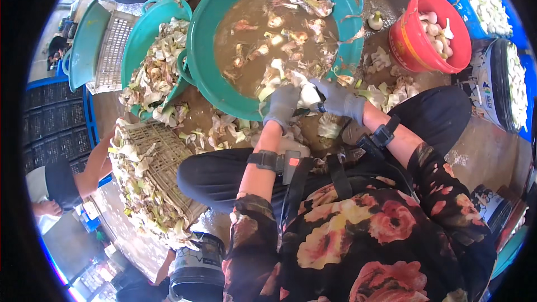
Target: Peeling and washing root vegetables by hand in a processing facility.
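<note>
My left hand, in a grey glove, is closed around a white garlic bulb at the near rim of a big green basin. Against the bulb's right side, my right hand, also gloved, is closed on a small dark tool; its working end cannot be made out. Muddy water fills the basin, where several unpeeled garlic bulbs with loose skins float. More bulbs and skins lie just beyond my left hand.
Right of the basin stands a red bucket of peeled garlic, with a blue crate and a black bucket of garlic behind. A green tub and wicker basket with skins are at left. Other people sit at left and top.
</note>
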Action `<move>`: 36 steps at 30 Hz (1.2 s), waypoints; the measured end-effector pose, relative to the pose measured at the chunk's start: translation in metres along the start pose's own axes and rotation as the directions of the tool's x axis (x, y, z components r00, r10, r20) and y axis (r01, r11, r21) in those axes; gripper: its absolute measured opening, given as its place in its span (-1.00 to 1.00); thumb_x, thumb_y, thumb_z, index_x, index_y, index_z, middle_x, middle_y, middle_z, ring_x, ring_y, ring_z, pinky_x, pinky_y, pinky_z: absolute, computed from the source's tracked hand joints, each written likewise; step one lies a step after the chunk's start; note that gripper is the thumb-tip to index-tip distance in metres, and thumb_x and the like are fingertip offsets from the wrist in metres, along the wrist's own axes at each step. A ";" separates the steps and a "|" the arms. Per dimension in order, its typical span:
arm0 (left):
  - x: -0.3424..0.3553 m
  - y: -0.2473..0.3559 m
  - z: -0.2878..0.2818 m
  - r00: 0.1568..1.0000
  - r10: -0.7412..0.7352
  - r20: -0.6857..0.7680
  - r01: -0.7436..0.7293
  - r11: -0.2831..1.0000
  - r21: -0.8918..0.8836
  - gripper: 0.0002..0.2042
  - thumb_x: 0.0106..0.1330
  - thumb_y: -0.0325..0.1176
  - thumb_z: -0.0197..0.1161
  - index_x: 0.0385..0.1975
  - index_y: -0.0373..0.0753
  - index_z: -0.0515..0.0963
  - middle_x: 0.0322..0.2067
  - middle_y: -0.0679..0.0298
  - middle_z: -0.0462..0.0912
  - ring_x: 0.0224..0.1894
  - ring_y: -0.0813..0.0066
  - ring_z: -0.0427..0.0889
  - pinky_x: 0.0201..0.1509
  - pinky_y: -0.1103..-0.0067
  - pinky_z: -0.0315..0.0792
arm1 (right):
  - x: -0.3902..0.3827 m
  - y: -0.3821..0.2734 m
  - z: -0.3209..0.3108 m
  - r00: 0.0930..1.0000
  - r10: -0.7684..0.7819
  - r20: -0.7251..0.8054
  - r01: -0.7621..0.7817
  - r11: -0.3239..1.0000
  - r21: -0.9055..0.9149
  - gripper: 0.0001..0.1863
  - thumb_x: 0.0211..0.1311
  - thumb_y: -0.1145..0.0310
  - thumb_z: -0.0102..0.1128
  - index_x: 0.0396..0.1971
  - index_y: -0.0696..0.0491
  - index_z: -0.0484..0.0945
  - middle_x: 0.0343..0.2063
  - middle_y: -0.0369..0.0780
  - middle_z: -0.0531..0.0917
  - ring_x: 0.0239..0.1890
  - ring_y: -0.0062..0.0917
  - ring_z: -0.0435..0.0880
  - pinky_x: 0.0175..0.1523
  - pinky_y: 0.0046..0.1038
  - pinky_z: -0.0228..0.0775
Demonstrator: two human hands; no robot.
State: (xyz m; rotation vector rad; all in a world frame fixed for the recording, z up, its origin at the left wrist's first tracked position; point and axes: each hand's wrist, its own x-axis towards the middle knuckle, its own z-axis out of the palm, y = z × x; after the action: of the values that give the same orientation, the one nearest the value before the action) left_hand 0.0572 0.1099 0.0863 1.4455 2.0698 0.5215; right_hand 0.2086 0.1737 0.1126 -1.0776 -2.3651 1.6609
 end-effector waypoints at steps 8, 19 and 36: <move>0.001 -0.020 0.012 0.984 -0.165 -0.060 0.112 0.853 -0.510 -0.85 0.10 -0.39 0.00 -0.45 -0.36 0.41 -0.53 0.32 0.48 -0.61 0.47 0.37 -0.51 0.60 0.28 | 0.011 0.017 0.005 0.989 0.123 -0.082 -0.093 0.949 0.300 -0.44 -0.25 0.13 0.21 -0.19 0.13 0.39 -0.40 -0.16 0.53 -0.37 -0.52 0.48 -0.23 -0.55 0.26; -0.006 0.014 -0.032 0.785 0.264 0.561 0.619 -0.378 -0.688 -0.75 0.13 -0.34 -0.04 -0.22 -0.28 0.30 -0.50 0.25 0.44 -0.70 0.65 0.30 -0.72 0.72 0.22 | 0.005 0.019 -0.013 0.991 -0.057 0.121 -0.113 0.126 0.986 -0.64 -0.02 0.27 0.04 -0.24 0.16 0.36 -0.38 -0.20 0.50 -0.40 -0.51 0.49 -0.28 -0.55 0.36; 0.037 -0.045 -0.039 0.961 -0.277 0.020 0.277 0.961 0.008 -0.69 -0.05 -0.16 0.13 -0.33 -0.18 0.48 -0.42 0.12 0.53 -0.32 0.31 0.51 -0.27 0.52 0.34 | 0.049 0.025 -0.074 0.987 0.155 0.045 -0.037 -0.054 0.998 -0.63 0.04 0.30 -0.06 -0.18 0.21 0.27 -0.26 -0.11 0.42 -0.29 -0.39 0.45 -0.36 -0.54 0.41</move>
State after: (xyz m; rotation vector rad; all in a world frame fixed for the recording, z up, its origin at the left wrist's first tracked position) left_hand -0.0096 0.1297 0.0811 1.1308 2.2101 0.3856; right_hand 0.2152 0.2651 0.1064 -0.7958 -0.3016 2.4611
